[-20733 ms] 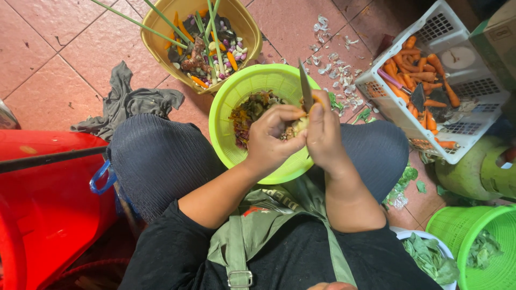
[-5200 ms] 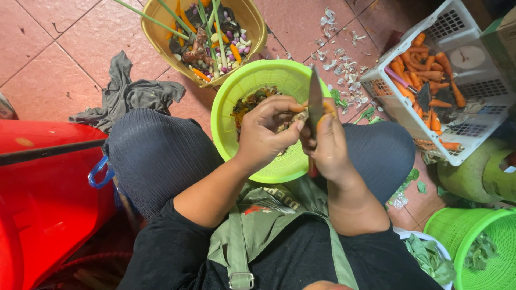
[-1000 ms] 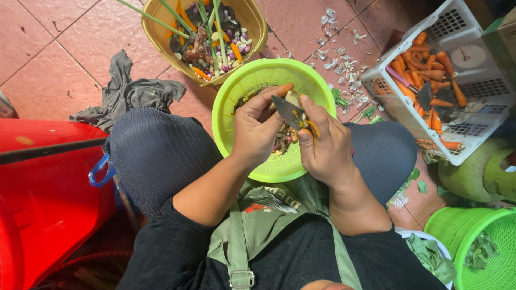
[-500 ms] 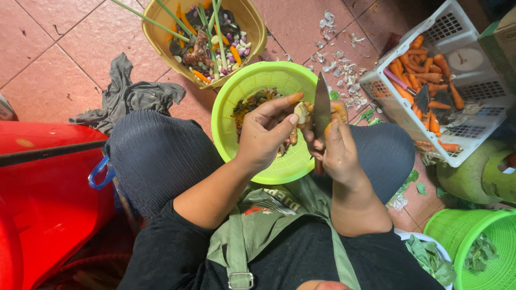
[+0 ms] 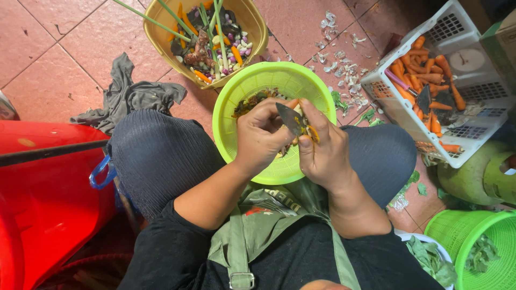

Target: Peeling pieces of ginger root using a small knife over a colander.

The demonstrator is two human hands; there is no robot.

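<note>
Both bare arms reach forward over the lap and meet in the middle. The left hand (image 5: 262, 137) is curled tight – fingers bent in. The right hand (image 5: 324, 152) is curled too – thumb up.

1. Floor (image 5: 48, 59): reddish-pink tiles, dark grout lines.
2. Grey rag (image 5: 126, 96) crumpled on it, left of yellow basket (image 5: 252, 24).
3. Pale peel scraps (image 5: 341, 53) scattered between yellow basket and white crate (image 5: 473, 142).
4. Green leaf bits (image 5: 414, 182) lower right, near green baskets (image 5: 484, 252).
</note>
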